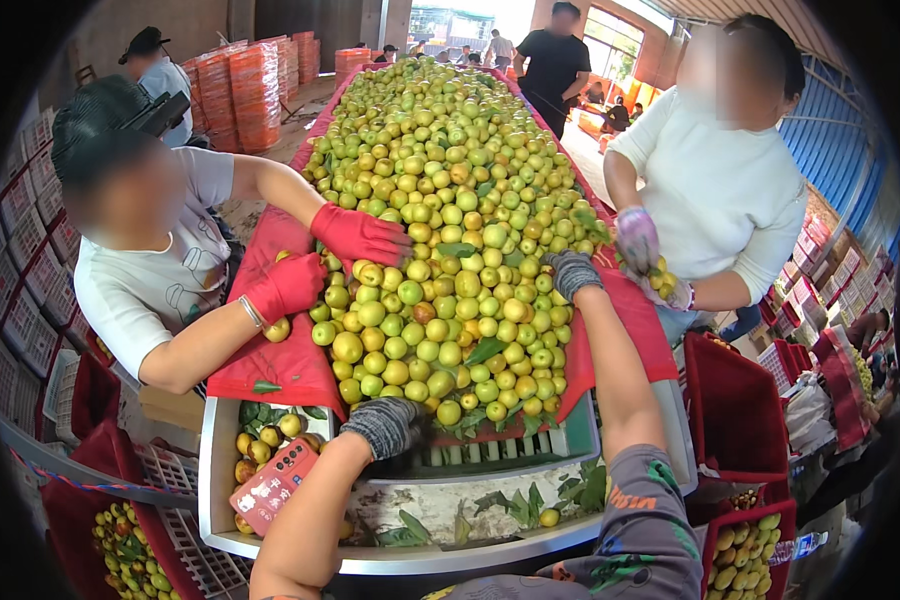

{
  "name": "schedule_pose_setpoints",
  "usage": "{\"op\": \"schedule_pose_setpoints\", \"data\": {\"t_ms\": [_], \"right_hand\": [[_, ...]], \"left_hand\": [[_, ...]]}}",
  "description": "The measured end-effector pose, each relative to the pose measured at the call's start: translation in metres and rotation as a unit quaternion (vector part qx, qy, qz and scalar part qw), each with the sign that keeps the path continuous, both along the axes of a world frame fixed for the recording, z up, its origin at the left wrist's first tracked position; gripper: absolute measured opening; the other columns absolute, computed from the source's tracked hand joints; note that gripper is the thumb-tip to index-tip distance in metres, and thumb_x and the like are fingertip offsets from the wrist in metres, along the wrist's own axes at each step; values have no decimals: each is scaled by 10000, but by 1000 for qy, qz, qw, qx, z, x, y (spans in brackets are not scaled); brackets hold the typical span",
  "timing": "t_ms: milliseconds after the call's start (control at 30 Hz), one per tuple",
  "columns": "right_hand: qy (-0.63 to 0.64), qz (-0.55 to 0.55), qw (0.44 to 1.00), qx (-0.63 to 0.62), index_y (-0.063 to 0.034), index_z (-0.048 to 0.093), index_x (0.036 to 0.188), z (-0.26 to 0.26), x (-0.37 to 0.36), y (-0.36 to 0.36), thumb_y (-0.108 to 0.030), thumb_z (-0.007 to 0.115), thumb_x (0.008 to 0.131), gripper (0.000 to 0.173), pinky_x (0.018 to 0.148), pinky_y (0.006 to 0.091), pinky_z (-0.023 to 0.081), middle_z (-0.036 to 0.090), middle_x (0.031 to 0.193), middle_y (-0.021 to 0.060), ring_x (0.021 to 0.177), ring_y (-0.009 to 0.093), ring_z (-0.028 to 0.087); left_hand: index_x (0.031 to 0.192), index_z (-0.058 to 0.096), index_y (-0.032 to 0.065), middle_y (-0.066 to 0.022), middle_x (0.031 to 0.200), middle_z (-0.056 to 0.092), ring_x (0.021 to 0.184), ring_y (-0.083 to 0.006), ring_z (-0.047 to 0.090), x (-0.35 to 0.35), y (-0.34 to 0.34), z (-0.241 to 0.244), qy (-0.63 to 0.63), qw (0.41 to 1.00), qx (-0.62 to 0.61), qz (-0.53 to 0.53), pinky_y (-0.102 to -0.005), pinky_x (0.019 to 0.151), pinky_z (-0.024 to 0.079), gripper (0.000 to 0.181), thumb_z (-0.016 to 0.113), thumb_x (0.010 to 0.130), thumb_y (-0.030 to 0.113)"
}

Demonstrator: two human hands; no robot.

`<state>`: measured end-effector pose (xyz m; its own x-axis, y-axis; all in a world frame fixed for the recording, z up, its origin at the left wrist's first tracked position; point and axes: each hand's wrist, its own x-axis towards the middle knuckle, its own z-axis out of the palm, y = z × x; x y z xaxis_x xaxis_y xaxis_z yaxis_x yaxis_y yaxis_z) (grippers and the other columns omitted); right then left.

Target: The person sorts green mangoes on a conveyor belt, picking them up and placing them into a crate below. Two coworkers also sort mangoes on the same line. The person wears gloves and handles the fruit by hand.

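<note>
A long heap of green and yellow jujube-like fruit (450, 292) covers a sorting table lined with red cloth (270, 367). My left hand (386, 429), in a grey knitted glove, is at the heap's near edge, above a slatted opening (495, 450); its fingers are blurred and dark, so what they hold is unclear. On the right side of the heap lies my right hand (572, 274) in a like glove, touching fruit, its fingertips partly hidden. Green leaves (486, 350) are mixed in. A phone in a red case (274, 486) rests on fruit in the metal tray's left corner.
A co-worker in red gloves (360, 234) reaches into the heap from the left. Another co-worker (709, 195) holds several fruits at the right. Red-lined crates (735, 412) flank the table. The metal tray rim (420, 561) runs along the near edge. Wrapped orange stacks (251, 97) stand behind.
</note>
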<state>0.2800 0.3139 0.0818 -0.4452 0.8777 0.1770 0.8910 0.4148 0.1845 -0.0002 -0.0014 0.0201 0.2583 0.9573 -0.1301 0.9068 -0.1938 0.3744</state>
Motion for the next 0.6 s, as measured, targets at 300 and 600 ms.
{"op": "schedule_pose_setpoints", "data": {"t_ms": [300,600], "right_hand": [[243,47,968,-47,-87,552,1202,-12,9,-23,-91,612,806,401,935,363,452,600,1149,135,1089,268,562],[757,219,453,-417,-88,465,1274,24,48,-183,-216,644,858,471,630,260,511,582,1090,96,851,151,597]], "left_hand": [[1057,635,86,-196,980,646,922,-360,616,-2,1,5,-1,999,-34,-8,-446,817,491,339,562,796,291],[1031,667,113,-178,971,655,920,-352,618,-5,-1,0,-23,1000,-7,-7,-424,831,482,301,561,807,284]]}}
